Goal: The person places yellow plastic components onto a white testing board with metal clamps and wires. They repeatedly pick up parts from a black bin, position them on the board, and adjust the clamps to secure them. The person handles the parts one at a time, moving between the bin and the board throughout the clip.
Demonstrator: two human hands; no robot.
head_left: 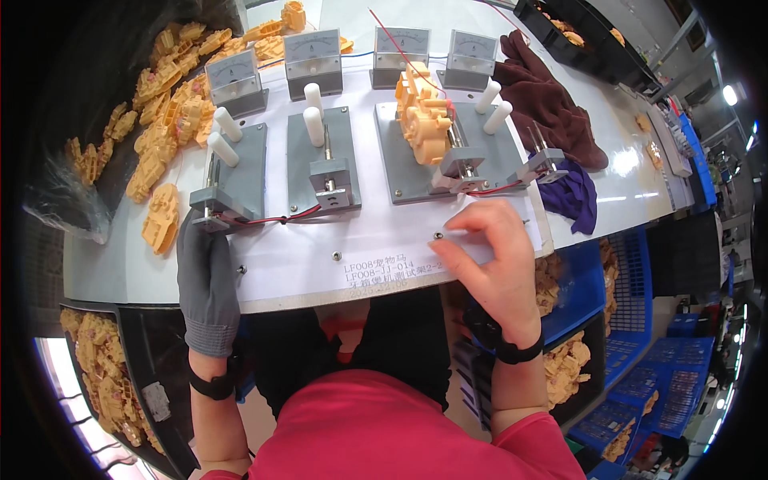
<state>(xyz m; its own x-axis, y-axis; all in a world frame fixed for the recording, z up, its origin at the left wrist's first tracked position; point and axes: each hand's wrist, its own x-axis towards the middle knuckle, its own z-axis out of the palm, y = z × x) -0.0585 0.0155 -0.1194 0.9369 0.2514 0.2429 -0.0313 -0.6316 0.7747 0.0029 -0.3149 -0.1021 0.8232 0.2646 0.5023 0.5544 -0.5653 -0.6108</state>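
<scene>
Your L hand (pixel 208 280), in a dark grey fabric glove, is at the front of the far-L grey flat plate w/ two white pegs (pixel 254 172), tips against or just under its grey metal block (pixel 212 200); fingers close together, can't tell if they grip anything. Your R hand (pixel 506 268), bare, is over the front of the white paper-topped board (pixel 288 250), thumb & fingers curled, partly open, w/ a clear gap & nothing held; a small silver screw (pixel 438 236) shows by the thumb tip. The orange plastic gearbox-like part (pixel 424 124) stands upright on the third grey plate from L (pixel 400 180), ahead of your R hand, not touching it; a thin red wire (pixel 396 42) runs up & L near its top. Behind: four clear-faced analog meters (pixel 313 56). On the L of the white tabletop (pixel 132 252): heaped orange plastic pcs (pixel 168 112).
</scene>
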